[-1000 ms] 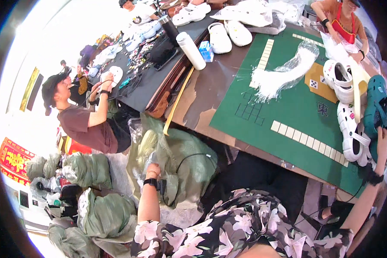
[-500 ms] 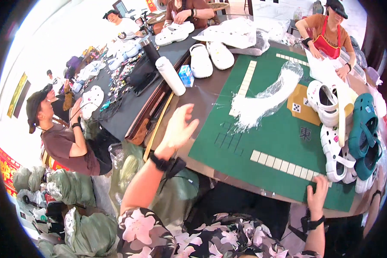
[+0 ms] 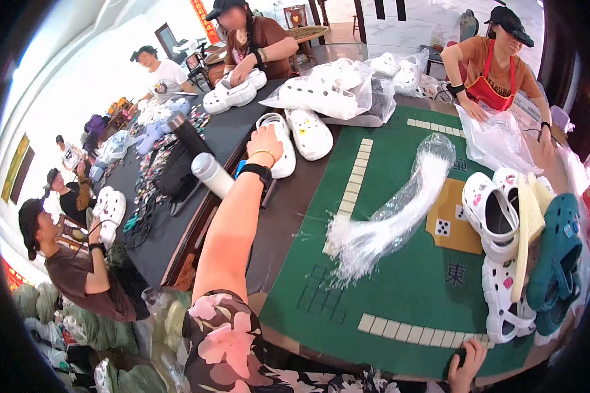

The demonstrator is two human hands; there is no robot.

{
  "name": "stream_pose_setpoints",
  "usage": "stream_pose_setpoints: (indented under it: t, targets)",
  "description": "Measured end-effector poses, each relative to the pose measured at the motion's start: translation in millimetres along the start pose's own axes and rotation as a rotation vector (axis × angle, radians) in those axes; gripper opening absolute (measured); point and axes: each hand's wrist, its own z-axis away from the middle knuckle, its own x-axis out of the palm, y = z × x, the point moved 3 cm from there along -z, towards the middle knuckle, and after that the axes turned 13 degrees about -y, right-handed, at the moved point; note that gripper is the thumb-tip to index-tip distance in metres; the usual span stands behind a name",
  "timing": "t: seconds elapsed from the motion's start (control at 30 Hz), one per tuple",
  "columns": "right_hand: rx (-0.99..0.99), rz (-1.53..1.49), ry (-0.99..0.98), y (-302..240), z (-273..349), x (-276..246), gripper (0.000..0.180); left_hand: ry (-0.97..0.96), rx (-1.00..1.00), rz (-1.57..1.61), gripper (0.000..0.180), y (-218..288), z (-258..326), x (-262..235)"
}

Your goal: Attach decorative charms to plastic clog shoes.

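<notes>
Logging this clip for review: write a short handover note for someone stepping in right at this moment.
Left hand: stretched across the table, resting on a white clog; whether the fingers grip it cannot be told.
Right hand: on the near edge of the green mat, holding nothing visible.
A second white clog lies beside the first. Clear plastic bags lie on the mat; more clogs are stacked at the right.
Done: nothing lifted yet. Left: the clog is still on the table.
</notes>
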Motion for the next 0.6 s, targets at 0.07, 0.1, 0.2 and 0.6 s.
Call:
stream_pose_setpoints:
  t: [0.07,0.1,0.2,0.6]
  targets:
    - [-0.060,0.112,0.042,-11,-8,-10,0.038,0.065,-0.004,-0.053,0.045,-3,-20,11]
    - [-0.038,0.099,0.042,-11,-7,-9,0.035,0.013,-0.009,-0.046,0.050,-6,-32,17]
    - [-0.011,0.085,0.020,-12,-10,-10,0.036,-0.023,-0.044,-0.056,0.061,-14,-58,37]
    - [0.028,0.069,-0.009,-13,-9,-11,0.038,-0.073,0.060,-0.101,0.038,3,-81,9]
